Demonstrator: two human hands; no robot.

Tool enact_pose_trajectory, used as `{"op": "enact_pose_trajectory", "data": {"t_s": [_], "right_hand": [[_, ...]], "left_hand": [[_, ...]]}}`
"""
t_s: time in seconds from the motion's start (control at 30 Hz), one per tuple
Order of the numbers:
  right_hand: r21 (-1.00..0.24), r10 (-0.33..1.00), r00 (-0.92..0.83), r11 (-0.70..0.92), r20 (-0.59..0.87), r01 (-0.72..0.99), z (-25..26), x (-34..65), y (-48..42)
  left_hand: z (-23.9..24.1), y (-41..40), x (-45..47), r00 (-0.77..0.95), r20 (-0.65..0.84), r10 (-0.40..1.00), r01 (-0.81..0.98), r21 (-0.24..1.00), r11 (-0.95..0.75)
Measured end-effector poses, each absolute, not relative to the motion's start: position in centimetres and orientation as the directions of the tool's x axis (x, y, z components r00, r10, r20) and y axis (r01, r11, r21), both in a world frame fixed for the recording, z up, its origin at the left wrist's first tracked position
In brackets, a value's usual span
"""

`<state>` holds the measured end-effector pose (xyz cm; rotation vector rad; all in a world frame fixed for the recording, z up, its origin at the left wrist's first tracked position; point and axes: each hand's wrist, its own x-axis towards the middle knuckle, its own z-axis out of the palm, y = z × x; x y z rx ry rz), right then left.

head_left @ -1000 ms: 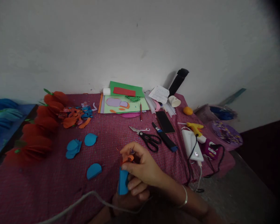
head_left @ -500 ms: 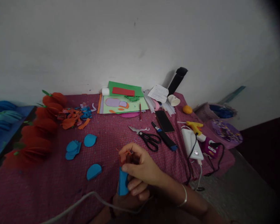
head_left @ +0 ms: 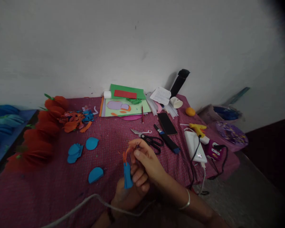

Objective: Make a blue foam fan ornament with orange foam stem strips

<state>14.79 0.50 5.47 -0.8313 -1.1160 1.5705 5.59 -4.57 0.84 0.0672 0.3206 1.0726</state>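
Note:
Low in the middle, my left hand is closed around the lower end of a folded blue paper piece. Thin orange paper strips stick up from its top. My right hand is above and to the right, its thumb and forefinger pinching at the end of an orange strip, while its other fingers curl beside the blue piece. Part of my left hand is hidden behind my right. On the cloth to the left lie loose blue paper cutouts, some stacked.
Scissors and a cutter lie beyond my right hand. A phone, yellow glue gun and white power bank are right. Orange paper pumpkins and scraps stand left. A white cable crosses in front.
My right hand has moved up and slightly right, off the blue piece's side, to the orange strip. The orange strips now show more, and the blue piece sits slightly higher in my left hand.

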Motion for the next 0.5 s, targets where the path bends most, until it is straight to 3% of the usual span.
{"op": "enact_pose_trajectory", "data": {"t_s": [0.07,0.13,0.2,0.27,0.37,0.5], "right_hand": [[-0.94,0.986,-0.168,-0.038,0.02,-0.338,4.9,15.1,0.9],[-0.952,0.991,-0.107,0.04,0.076,-0.304,4.5,15.6,1.1],[-0.968,0.981,-0.107,0.135,0.16,-0.21,4.4,16.1,1.1],[-0.969,0.962,-0.141,0.22,0.234,-0.109,4.4,16.5,1.0],[-0.949,0.932,-0.187,0.314,0.311,-0.017,4.6,16.8,0.7],[-0.922,0.906,-0.223,0.381,0.359,0.064,4.6,16.5,0.6]], "left_hand": [[0.9,-3.9,5.2,0.363,-0.245,0.899,-0.857,0.292,0.425],[0.9,-3.2,4.5,0.183,-0.289,0.94,-0.81,0.498,0.311],[0.6,-2.7,3.7,-0.033,-0.281,0.959,-0.666,0.722,0.189],[0.1,-2.4,2.9,-0.199,-0.203,0.959,-0.485,0.871,0.084],[-0.7,-2.3,1.8,-0.331,-0.032,0.943,-0.221,0.974,-0.045],[-0.6,-2.6,1.2,-0.301,0.166,0.939,0.065,0.986,-0.154]]}}
